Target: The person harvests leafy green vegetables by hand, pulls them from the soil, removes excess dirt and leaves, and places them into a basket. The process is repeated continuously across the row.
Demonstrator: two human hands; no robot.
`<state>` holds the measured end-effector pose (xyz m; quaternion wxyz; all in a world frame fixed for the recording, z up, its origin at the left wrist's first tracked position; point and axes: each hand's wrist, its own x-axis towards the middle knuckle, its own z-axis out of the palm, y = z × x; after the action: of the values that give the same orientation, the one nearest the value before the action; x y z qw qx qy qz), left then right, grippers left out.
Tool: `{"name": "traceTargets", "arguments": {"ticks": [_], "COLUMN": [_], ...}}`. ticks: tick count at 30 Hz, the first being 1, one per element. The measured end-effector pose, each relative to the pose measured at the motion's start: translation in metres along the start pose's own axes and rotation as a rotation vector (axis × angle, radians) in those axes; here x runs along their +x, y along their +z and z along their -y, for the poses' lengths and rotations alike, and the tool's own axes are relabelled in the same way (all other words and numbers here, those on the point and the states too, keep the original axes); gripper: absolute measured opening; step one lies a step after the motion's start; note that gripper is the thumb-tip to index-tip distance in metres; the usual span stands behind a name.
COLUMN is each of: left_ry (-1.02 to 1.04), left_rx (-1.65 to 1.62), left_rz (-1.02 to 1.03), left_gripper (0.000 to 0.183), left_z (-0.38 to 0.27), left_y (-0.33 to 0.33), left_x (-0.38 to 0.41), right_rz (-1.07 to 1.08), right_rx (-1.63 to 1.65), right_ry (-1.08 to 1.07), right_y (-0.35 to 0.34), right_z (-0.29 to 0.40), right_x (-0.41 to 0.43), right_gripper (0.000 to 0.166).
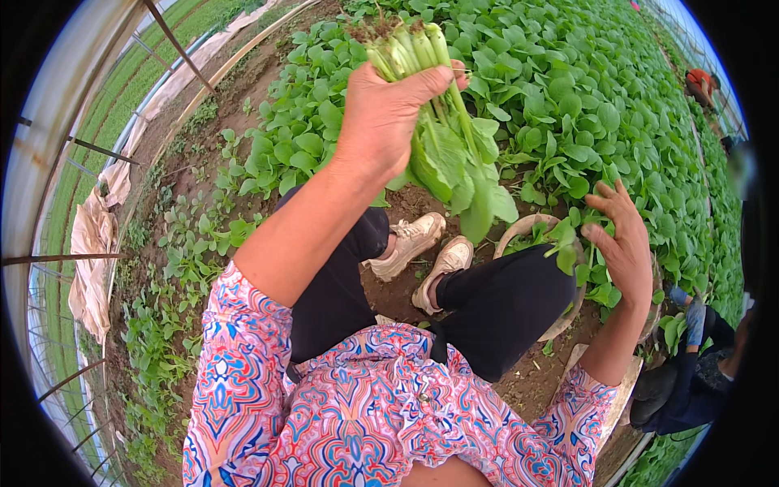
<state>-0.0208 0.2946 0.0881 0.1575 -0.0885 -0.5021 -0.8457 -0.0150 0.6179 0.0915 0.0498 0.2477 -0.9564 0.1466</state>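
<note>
My left hand (pixel 395 109) grips a bunch of leafy greens (pixel 453 158) by the stalks, above my knees. The soil-caked root ends point up and away from me, and the leaves hang down towards my shoes. To the right, my right hand (pixel 618 240) is raised with its fingers apart and nothing between them. Beside its thumb are some loose green leaves (pixel 566 243); whether they touch it, I cannot tell. Below them is a round basket (pixel 516 231) with a pale rim, holding more greens. My right knee hides part of it.
A dense bed of leafy greens (pixel 560 79) spreads ahead and right. Bare soil (pixel 243 100) and smaller plants lie left, beside the greenhouse's metal bars (pixel 91 258) and bunched sheeting (pixel 94 243). A person in blue sleeves (pixel 694 329) crouches at right; another person in red (pixel 700 82) is farther off.
</note>
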Motion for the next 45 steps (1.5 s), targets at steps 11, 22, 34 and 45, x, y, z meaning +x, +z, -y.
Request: {"name": "traceTargets", "arguments": {"ticks": [11, 22, 34, 45], "left_ry": [-0.224, -0.447, -0.100, -0.209], "left_rx": [-0.001, 0.045, 0.124, 0.179], "left_rz": [-0.269, -0.365, -0.328, -0.429], "left_gripper": [0.043, 0.063, 0.041, 0.033], "left_z": [-0.031, -0.030, -0.040, -0.032], "left_y": [-0.063, -0.205, -0.254, -0.250], "left_x": [-0.042, -0.031, -0.024, -0.009], "right_rz": [0.789, 1.009, 0.661, 0.673], "right_rx": [1.573, 1.451, 1.836, 2.202], "right_ry": [-0.232, -0.197, 1.682, 1.458], "right_y": [0.149, 0.259, 0.567, 0.641], "right_z": [0.173, 0.255, 0.139, 0.163], "right_x": [0.111, 0.180, 0.278, 0.316], "right_gripper": [0.032, 0.040, 0.038, 0.016]}}
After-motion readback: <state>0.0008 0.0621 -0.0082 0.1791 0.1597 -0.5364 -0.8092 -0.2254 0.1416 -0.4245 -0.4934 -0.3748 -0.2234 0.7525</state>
